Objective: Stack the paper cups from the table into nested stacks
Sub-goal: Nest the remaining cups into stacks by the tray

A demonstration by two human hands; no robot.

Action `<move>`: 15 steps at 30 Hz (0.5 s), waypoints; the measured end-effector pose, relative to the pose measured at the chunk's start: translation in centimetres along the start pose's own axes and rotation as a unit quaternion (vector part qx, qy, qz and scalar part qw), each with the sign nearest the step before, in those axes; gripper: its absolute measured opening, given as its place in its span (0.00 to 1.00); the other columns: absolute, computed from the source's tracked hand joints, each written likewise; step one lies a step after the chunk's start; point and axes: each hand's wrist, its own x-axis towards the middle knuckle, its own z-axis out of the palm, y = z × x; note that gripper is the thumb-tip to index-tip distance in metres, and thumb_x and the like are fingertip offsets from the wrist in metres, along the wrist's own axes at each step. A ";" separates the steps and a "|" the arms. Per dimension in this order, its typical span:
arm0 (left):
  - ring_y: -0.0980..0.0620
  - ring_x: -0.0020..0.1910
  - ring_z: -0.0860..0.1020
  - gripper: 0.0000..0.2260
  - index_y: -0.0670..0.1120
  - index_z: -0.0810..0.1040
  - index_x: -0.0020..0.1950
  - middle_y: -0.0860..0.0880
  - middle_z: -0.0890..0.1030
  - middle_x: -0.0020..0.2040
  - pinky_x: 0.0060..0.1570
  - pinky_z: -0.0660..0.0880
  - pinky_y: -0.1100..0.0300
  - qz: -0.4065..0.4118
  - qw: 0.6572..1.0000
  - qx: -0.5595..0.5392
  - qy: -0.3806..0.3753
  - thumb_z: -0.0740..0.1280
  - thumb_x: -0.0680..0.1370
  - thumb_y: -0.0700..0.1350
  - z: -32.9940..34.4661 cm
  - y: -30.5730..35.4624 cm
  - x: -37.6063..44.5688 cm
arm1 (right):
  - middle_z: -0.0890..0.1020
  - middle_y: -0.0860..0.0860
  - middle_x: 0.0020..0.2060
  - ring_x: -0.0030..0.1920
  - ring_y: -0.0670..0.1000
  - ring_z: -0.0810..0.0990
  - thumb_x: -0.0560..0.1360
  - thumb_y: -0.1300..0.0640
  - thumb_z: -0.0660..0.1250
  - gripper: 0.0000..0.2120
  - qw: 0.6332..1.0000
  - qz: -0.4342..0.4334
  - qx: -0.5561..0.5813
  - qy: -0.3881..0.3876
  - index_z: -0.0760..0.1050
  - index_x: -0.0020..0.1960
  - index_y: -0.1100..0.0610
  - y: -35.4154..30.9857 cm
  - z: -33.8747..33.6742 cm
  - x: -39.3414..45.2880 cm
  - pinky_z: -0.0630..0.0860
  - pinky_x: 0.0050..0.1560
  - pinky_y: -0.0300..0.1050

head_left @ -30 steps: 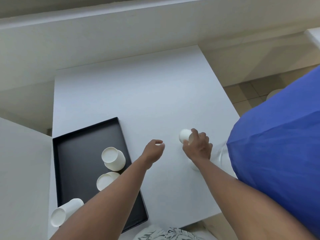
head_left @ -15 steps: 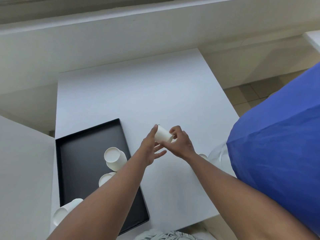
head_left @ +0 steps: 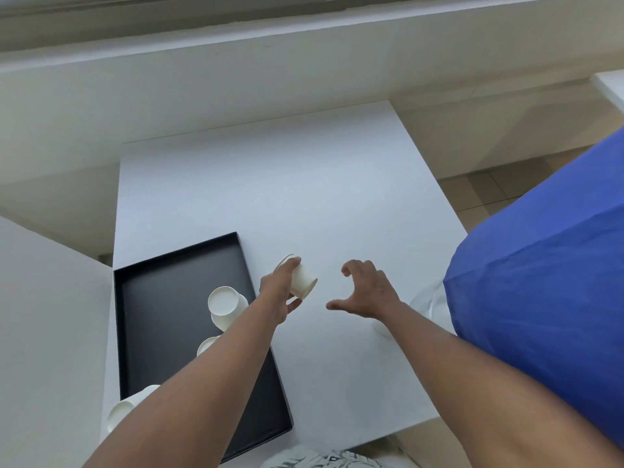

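My left hand point(head_left: 278, 292) holds a white paper cup point(head_left: 301, 279) tilted on its side, just right of the black tray point(head_left: 162, 292). My right hand point(head_left: 366, 291) hovers open beside it over the white table point(head_left: 287, 184), fingers spread, holding nothing. One paper cup point(head_left: 225, 306) stands in the tray; a second cup point(head_left: 206, 345) lies partly hidden behind my left forearm. A third cup point(head_left: 126, 407) lies on its side at the tray's near left corner. More white cups point(head_left: 427, 304) show at the table's right edge, partly hidden by blue cloth.
A large blue cloth shape point(head_left: 547, 275) covers the right side of the view and overlaps the table's right edge. White surfaces point(head_left: 44, 332) border the table on the left and a white ledge point(head_left: 236, 69) runs behind it. Tiled floor point(head_left: 486, 187) shows to the right.
The cup passed from my right hand to my left hand. My right hand let go, opened and drew back to the right; my left hand carried the cup slightly left, toward the tray.
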 end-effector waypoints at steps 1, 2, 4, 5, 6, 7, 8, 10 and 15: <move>0.49 0.51 0.82 0.26 0.50 0.74 0.68 0.48 0.80 0.55 0.51 0.82 0.51 -0.003 1.000 0.006 0.000 0.75 0.73 0.56 -0.2 -0.1 0.1 | 0.71 0.47 0.62 0.63 0.52 0.68 0.65 0.34 0.73 0.37 0.998 0.004 -0.066 -0.014 0.65 0.66 0.51 0.4 0.0 -0.1 0.67 0.62 0.49; 0.49 0.51 0.82 0.27 0.50 0.73 0.68 0.48 0.80 0.56 0.49 0.83 0.52 -0.004 1.000 0.012 -0.003 0.75 0.72 0.55 -0.3 -0.2 0.1 | 0.70 0.50 0.64 0.65 0.54 0.67 0.66 0.34 0.72 0.38 0.991 0.017 -0.125 -0.034 0.64 0.68 0.52 0.8 0.0 -0.1 0.67 0.63 0.50; 0.48 0.52 0.82 0.29 0.50 0.73 0.68 0.47 0.80 0.57 0.44 0.83 0.53 -0.003 0.999 0.032 -0.008 0.76 0.70 0.56 -0.6 -0.3 0.3 | 0.69 0.53 0.65 0.66 0.57 0.66 0.67 0.35 0.70 0.40 0.975 0.052 -0.203 -0.078 0.62 0.71 0.53 1.3 0.1 -0.4 0.67 0.62 0.52; 0.48 0.52 0.83 0.31 0.49 0.73 0.69 0.47 0.80 0.58 0.42 0.83 0.54 -0.003 0.999 0.039 -0.012 0.77 0.69 0.57 -0.6 -0.4 0.4 | 0.68 0.54 0.66 0.66 0.58 0.66 0.67 0.35 0.70 0.40 0.966 0.066 -0.230 -0.100 0.62 0.71 0.53 1.5 0.2 -0.5 0.67 0.61 0.52; 0.47 0.52 0.83 0.33 0.50 0.73 0.69 0.46 0.81 0.58 0.41 0.83 0.54 -0.001 0.999 0.042 -0.014 0.77 0.67 0.57 -0.7 -0.4 0.5 | 0.68 0.54 0.66 0.66 0.58 0.66 0.67 0.36 0.71 0.40 0.957 0.075 -0.253 -0.119 0.62 0.71 0.52 1.7 0.3 -0.6 0.67 0.61 0.52; 0.46 0.52 0.83 0.35 0.50 0.73 0.69 0.46 0.81 0.58 0.40 0.83 0.54 0.001 0.999 0.044 -0.016 0.77 0.64 0.58 -0.7 -0.4 0.5 | 0.68 0.55 0.65 0.66 0.58 0.67 0.67 0.38 0.72 0.39 0.949 0.079 -0.274 -0.133 0.62 0.71 0.52 1.8 0.4 -0.6 0.68 0.60 0.52; 0.45 0.51 0.84 0.38 0.51 0.73 0.69 0.46 0.81 0.58 0.40 0.83 0.55 0.001 0.999 0.044 -0.017 0.77 0.61 0.58 -0.7 -0.3 0.5 | 0.68 0.55 0.65 0.65 0.58 0.67 0.67 0.40 0.72 0.38 0.942 0.083 -0.291 -0.147 0.63 0.71 0.52 1.9 0.5 -0.7 0.68 0.60 0.52; 0.44 0.50 0.84 0.42 0.52 0.73 0.69 0.45 0.80 0.59 0.40 0.84 0.54 -0.001 0.999 0.045 -0.018 0.77 0.55 0.60 -0.7 -0.3 0.7 | 0.67 0.55 0.65 0.65 0.58 0.68 0.69 0.45 0.74 0.36 0.928 0.095 -0.315 -0.176 0.63 0.72 0.51 2.0 0.6 -0.7 0.70 0.61 0.51; 0.44 0.47 0.84 0.39 0.51 0.72 0.70 0.44 0.78 0.59 0.42 0.85 0.51 -0.009 0.999 0.047 -0.025 0.77 0.60 0.58 -0.8 -0.4 0.3 | 0.68 0.55 0.65 0.65 0.59 0.72 0.73 0.57 0.70 0.30 0.913 0.119 -0.329 -0.211 0.64 0.72 0.53 2.4 0.6 -0.8 0.71 0.58 0.49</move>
